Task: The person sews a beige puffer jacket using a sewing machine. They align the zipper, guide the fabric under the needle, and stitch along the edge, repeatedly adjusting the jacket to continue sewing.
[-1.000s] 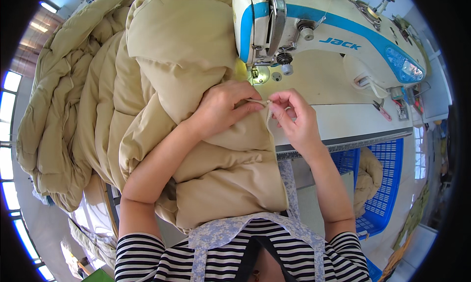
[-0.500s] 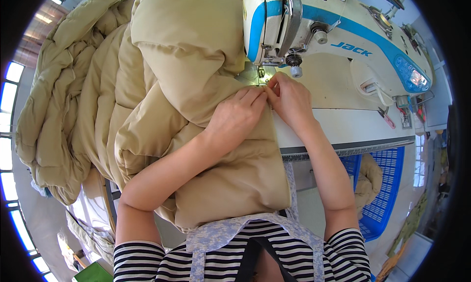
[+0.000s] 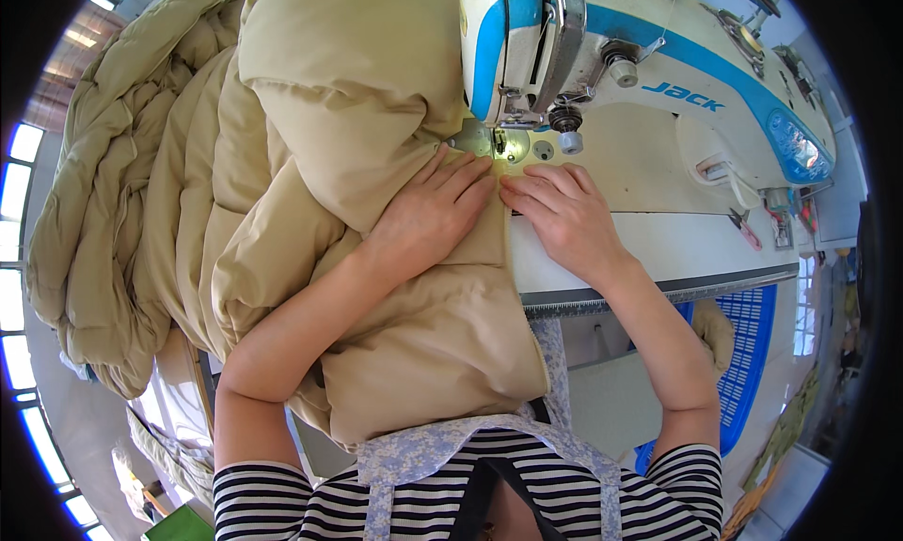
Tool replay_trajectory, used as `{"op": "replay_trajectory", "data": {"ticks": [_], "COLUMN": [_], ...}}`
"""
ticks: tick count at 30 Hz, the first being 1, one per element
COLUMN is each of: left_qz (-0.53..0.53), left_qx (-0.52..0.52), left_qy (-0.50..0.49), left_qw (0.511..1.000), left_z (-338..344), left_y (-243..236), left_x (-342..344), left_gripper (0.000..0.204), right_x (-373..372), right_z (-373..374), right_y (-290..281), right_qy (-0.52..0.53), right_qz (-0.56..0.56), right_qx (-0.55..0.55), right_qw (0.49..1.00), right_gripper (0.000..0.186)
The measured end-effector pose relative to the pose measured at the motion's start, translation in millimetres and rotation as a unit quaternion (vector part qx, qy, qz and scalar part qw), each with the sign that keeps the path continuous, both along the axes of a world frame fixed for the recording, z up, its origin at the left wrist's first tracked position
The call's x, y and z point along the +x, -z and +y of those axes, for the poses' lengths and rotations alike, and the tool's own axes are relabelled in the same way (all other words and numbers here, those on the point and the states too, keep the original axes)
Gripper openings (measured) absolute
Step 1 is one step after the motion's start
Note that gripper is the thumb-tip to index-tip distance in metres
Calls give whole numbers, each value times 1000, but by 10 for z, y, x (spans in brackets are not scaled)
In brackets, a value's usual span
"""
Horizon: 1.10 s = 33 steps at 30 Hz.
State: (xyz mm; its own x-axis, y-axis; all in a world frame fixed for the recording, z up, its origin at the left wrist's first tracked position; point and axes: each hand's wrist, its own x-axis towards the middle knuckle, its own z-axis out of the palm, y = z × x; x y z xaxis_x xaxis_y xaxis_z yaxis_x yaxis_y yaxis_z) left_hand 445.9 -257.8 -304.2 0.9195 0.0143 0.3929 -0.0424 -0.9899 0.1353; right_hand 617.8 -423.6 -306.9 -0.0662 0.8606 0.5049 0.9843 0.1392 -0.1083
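A puffy khaki padded garment (image 3: 433, 343) spreads over the sewing table and down across my lap. My left hand (image 3: 428, 212) lies flat on it, fingers stretched toward the needle area, palm pressing the cloth. At the garment's right edge, my right hand (image 3: 564, 216) rests with its fingers extended and fingertips touching the fabric edge; its thumb is hidden. Just beyond both hands is the lit presser foot (image 3: 499, 144) of a white and blue sewing machine (image 3: 621, 61). Whether the foot presses on the cloth, I cannot tell.
Small pink-handled snips (image 3: 746, 230) lie on the table to the right. A ruler strip (image 3: 658, 289) runs along the table's front edge. Below it stands a blue plastic basket (image 3: 743, 353) with khaki padded cloth inside. Bulky folds of garment (image 3: 122, 212) fill the left side.
Both hands were pinching the fabric edge close together near the presser foot. Now they are apart and flatter, the right drawn slightly nearer me. The garment edge has shifted a little left.
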Motion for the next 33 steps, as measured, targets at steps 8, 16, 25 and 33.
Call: {"op": "replay_trajectory", "data": {"ticks": [8, 16, 25, 33], "left_qz": [-18, -12, -22, -52], "left_qx": [-55, -68, -70, -40], "left_qy": [49, 37, 21, 9], "left_qw": [997, 997, 997, 998], "left_z": [207, 249, 226, 209], "left_y": [28, 1, 25, 34], "left_x": [157, 222, 224, 284], "left_gripper": [37, 37, 36, 30], "right_x": [35, 101, 123, 133], "right_z": [62, 113, 124, 116], "right_y": [-4, 23, 80, 56], "right_qy": [43, 66, 72, 83], "right_qz": [-21, -32, -22, -6], "right_qx": [7, 1, 10, -6], "right_qw": [999, 997, 997, 997], "right_gripper": [28, 31, 32, 37]}}
